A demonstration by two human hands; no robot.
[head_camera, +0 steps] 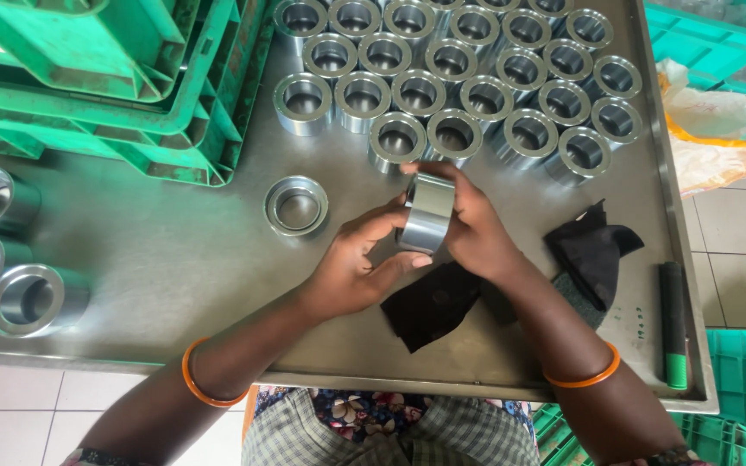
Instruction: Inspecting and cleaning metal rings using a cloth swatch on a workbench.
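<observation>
Left hand (351, 267): curled around the steel ring (426, 214), thumb beneath.
Steel ring: mid-tray, held on edge between both hands.
Right hand (468, 229): fingers closed over the ring's top.
Black cloth (597, 250): at three o'clock.
Ring rows (468, 86): at twelve o'clock.

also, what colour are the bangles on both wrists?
Orange, both bangles: left, right. Head view, the only one, shows them clearly.

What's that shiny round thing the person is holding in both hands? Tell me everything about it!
It is a short, thick metal ring, like a stubby tube, silvery and smooth enough to reflect light. It is turned on its side, curved wall facing up, held just above the steel table. The left hand cups it from below and the right hand wraps its top and far side. Nothing else touches it.
</observation>
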